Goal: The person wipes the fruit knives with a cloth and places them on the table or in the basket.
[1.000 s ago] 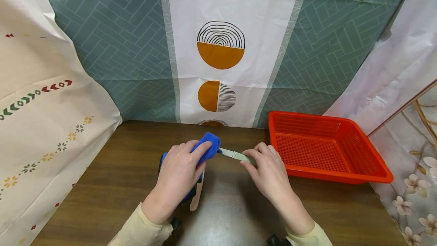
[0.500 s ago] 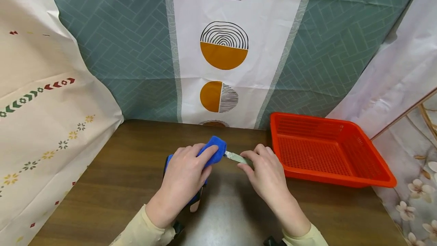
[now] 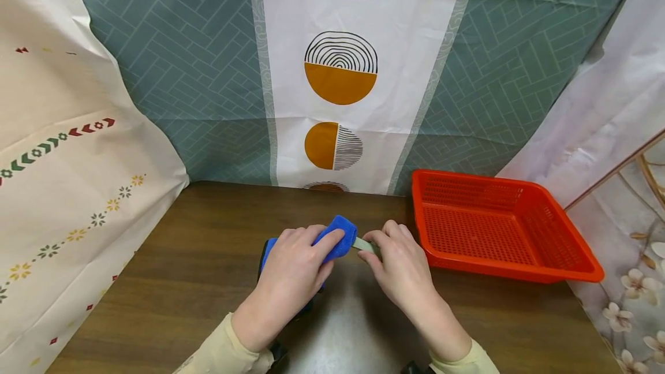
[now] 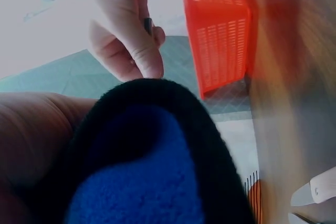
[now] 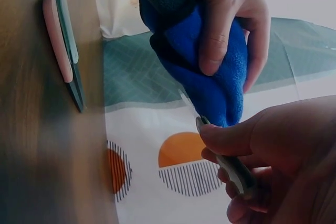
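My left hand [image 3: 291, 273] pinches a folded blue cloth [image 3: 341, 239] with a dark edge, its thumb on top. The cloth wraps the blade of a small knife [image 3: 365, 245]; in the right wrist view a sliver of the blade [image 5: 188, 100] shows beside the cloth. My right hand [image 3: 402, 270] grips the knife's pale green handle [image 5: 239, 176] between thumb and fingers. More of the cloth hangs below my left hand. On the table lie a pink-handled knife [image 5: 56, 40] and a green-handled one [image 5: 66, 22], side by side; my left hand hides them in the head view.
A red plastic basket [image 3: 506, 270] stands at the back right of the brown wooden table [image 3: 208, 235], just beyond my right hand. Patterned cloth hangings [image 3: 208, 74] close off the back and sides.
My left hand and the cloth have moved right and slightly nearer, along the blade up to the handle. More of the blade is covered. My right hand has shifted only a little.
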A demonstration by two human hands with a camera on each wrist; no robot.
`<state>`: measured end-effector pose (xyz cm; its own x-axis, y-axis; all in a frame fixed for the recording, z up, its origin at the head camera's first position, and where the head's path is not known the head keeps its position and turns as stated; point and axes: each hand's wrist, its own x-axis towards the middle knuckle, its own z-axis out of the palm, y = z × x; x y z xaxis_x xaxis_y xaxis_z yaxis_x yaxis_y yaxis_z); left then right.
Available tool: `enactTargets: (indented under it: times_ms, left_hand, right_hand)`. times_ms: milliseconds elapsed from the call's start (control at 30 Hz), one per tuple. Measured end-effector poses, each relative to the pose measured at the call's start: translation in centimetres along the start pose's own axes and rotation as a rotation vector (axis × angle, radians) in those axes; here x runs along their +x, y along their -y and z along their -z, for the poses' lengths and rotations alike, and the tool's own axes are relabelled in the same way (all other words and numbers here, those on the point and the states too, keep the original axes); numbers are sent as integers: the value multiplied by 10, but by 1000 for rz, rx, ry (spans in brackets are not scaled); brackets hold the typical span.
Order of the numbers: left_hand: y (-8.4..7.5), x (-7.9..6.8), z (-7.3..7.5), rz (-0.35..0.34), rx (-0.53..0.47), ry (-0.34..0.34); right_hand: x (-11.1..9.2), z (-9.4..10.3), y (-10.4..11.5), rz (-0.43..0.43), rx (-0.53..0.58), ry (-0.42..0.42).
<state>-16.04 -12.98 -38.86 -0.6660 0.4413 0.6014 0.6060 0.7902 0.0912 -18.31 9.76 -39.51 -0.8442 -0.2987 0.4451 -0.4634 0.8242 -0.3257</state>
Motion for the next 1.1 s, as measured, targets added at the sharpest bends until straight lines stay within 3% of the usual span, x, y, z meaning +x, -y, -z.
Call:
enactTargets:
  times_ms: [300,1100]
  left_hand:
    - [2,-2,-3,-4,7,-4]
    - [27,-1,3,145,79,62]
  right_hand:
    - [0,1,-2,3,5,-4]
    - [-1,9,-10,-23,9,-44]
